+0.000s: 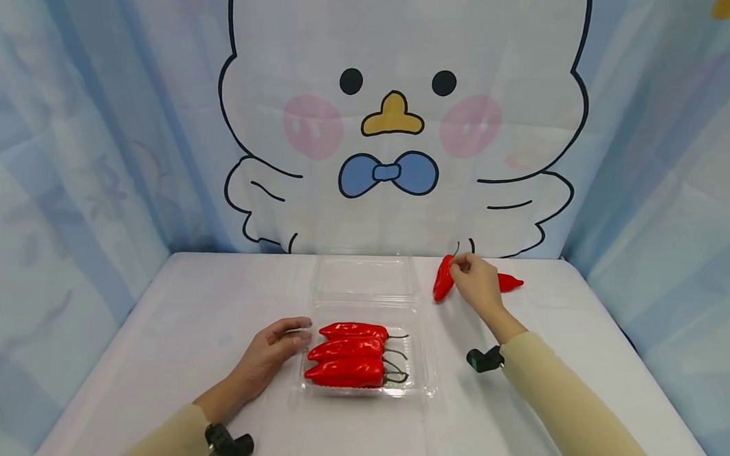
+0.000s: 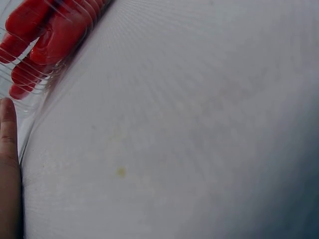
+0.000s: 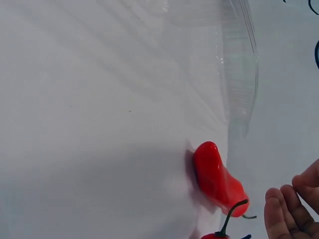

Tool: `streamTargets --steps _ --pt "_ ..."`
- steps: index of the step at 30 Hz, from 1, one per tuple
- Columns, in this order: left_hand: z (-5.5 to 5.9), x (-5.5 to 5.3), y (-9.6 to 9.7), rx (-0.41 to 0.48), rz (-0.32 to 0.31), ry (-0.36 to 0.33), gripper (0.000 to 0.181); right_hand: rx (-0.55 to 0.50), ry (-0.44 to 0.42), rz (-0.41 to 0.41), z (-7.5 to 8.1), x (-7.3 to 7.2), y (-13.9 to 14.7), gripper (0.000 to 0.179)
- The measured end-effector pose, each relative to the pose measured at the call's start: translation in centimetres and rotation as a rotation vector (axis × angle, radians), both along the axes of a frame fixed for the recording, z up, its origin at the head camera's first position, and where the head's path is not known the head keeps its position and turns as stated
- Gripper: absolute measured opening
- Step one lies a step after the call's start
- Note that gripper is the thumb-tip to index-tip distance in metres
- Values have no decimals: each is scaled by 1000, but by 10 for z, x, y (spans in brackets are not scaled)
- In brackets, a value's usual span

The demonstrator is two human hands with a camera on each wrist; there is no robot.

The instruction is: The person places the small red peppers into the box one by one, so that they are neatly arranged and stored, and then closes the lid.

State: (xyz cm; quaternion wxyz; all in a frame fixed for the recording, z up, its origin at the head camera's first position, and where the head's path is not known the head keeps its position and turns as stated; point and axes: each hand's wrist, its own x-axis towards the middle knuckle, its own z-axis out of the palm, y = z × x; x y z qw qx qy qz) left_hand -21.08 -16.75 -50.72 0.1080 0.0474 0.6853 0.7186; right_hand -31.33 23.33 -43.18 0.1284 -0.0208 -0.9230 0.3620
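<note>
Several glossy red peppers (image 1: 348,372) lie side by side in a clear plastic clamshell box (image 1: 419,379), their green stems pointing right. My left hand (image 1: 274,351) rests at the box's left side with extended fingers; one finger (image 2: 7,132) shows at the box wall in the left wrist view. At the back of the table, my right hand (image 1: 476,278) is over a loose red pepper (image 1: 443,280), overlapping its stem end. In the right wrist view, thumb and fingers are loosely bent beside that pepper (image 3: 214,177), with nothing visible between them.
Another red pepper (image 1: 511,283) lies right of my right hand, partly hidden by it. The box's transparent lid (image 1: 365,277) is folded back toward the rear curtain (image 1: 390,222), which has a cartoon bird. Side curtains (image 1: 680,238) flank the white table (image 1: 212,303).
</note>
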Motion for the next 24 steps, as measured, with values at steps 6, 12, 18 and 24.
streamTargets --steps 6,12,18,24 --pt "0 0 0 11 -4 -6 52 13 -49 -12 3 -11 1 33" --pt "0 -2 0 29 -8 -2 52 44 -61 -35 0 -23 4 34" --pt "-2 -3 -1 37 -11 -7 53 49 -109 -71 -4 -32 3 35" --pt "-3 -2 -2 24 -6 -19 54 19 -122 -93 -10 -40 -1 35"
